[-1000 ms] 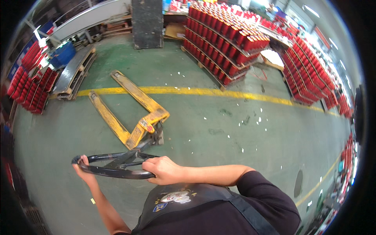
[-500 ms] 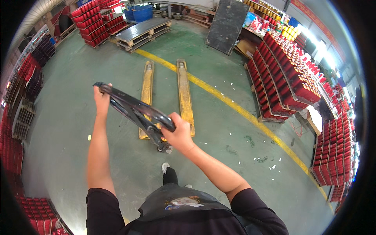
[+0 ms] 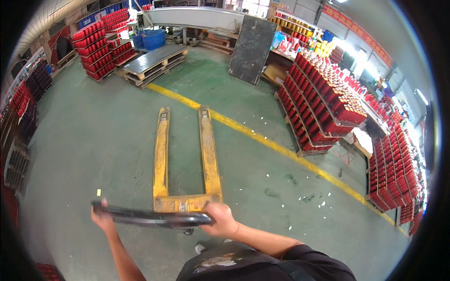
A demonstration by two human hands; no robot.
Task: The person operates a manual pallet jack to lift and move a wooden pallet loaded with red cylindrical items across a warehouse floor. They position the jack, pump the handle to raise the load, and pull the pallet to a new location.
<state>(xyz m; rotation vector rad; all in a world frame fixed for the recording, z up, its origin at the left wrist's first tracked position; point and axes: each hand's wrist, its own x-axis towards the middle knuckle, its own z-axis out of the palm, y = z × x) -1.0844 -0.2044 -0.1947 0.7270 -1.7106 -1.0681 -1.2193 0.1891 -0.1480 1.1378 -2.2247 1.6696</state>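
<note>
The black handle (image 3: 150,217) of a pallet jack lies crosswise in front of my body, gripped at both ends. At its left end my left hand (image 3: 103,218) is closed round the bar, somewhat blurred. My right hand (image 3: 220,220) wraps the right end. Just beyond the bar are the yellow forks (image 3: 161,154) of the pallet jack, pointing away from me with nothing on them. The handle hides most of the jack's near end.
Red cylinders stacked in layers (image 3: 323,105) stand on a pallet at the right, with another red stack (image 3: 391,173) nearer. Ahead lie low wooden pallets with a dark sheet (image 3: 154,61). A dark board (image 3: 251,49) leans upright. A yellow floor line (image 3: 276,147) crosses diagonally.
The handle has swung from a slant to nearly level and come closer to my body, with both hands still on it. The forks now appear lower in view, and more of the room shows.
</note>
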